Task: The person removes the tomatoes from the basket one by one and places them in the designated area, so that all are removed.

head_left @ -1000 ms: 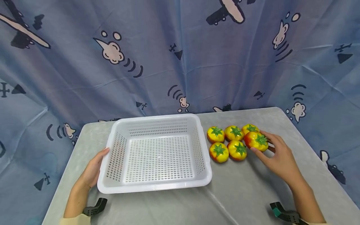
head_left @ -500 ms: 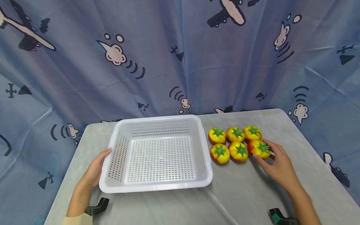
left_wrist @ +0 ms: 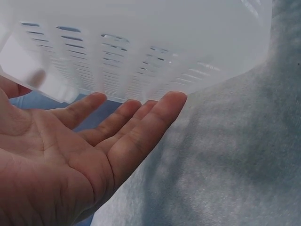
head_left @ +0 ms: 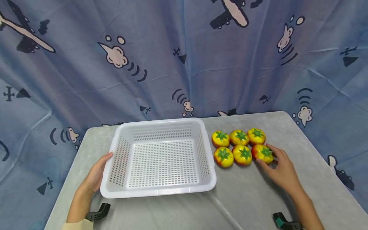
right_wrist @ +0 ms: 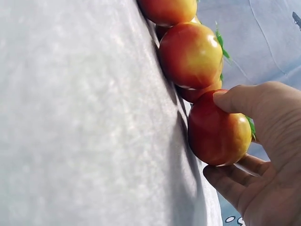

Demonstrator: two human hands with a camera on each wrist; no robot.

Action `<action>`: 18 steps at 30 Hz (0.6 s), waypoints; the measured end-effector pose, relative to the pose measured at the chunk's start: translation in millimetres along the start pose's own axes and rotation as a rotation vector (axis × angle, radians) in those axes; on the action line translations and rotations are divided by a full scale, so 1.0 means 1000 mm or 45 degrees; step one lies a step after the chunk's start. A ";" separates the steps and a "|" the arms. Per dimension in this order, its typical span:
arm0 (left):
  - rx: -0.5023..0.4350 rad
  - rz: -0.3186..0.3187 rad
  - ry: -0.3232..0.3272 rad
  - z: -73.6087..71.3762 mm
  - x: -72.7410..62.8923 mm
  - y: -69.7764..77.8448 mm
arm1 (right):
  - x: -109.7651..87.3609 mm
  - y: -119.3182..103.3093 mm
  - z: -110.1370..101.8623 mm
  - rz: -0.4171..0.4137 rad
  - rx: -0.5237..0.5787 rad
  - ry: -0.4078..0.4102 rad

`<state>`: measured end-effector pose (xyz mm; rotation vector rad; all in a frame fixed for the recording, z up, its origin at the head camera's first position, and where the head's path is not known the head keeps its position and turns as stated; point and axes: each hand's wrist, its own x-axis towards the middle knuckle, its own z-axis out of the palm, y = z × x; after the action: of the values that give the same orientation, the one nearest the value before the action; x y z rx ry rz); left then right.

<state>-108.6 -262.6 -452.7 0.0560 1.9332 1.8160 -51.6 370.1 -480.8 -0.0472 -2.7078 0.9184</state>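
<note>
My left hand point(head_left: 96, 172) holds the left side of a white plastic basket point(head_left: 158, 192). In the left wrist view its fingers point(left_wrist: 136, 136) reach up under the slotted basket wall point(left_wrist: 202, 42), with the thumb over the rim. My right hand point(head_left: 283, 171) pinches a yellow-red tomato point(head_left: 260, 154) with a green leafy top between thumb and fingers. In the right wrist view this tomato point(right_wrist: 214, 129) is low at the grey tabletop point(right_wrist: 94, 117), close beside another tomato point(right_wrist: 190, 54). It sits at the right end of the front row.
Other tomatoes point(head_left: 223, 157) stand in two rows right of the basket, including a far-right one point(head_left: 256, 136) in the back row. A grey cloth covers the table point(head_left: 178, 214). Behind its far edge hangs a blue patterned curtain point(head_left: 161, 64).
My right hand has lowered the tomato from above the back-right one to the front row's right end, then shifted it slightly left. My left hand stays on the basket.
</note>
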 end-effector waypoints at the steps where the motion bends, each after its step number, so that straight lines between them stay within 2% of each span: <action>1: 0.005 0.001 0.003 0.000 0.000 0.000 | 0.000 0.001 0.001 -0.002 0.003 0.003; 10: 0.060 -0.007 0.034 0.001 -0.001 0.001 | -0.001 0.004 0.006 -0.010 0.045 0.026; 18: 0.051 -0.010 0.044 0.002 0.000 0.001 | -0.002 0.002 0.006 0.002 0.061 0.029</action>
<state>-108.4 -260.9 -451.9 0.0299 1.9909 1.7845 -51.9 368.0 -487.2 -0.0493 -2.6640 0.9771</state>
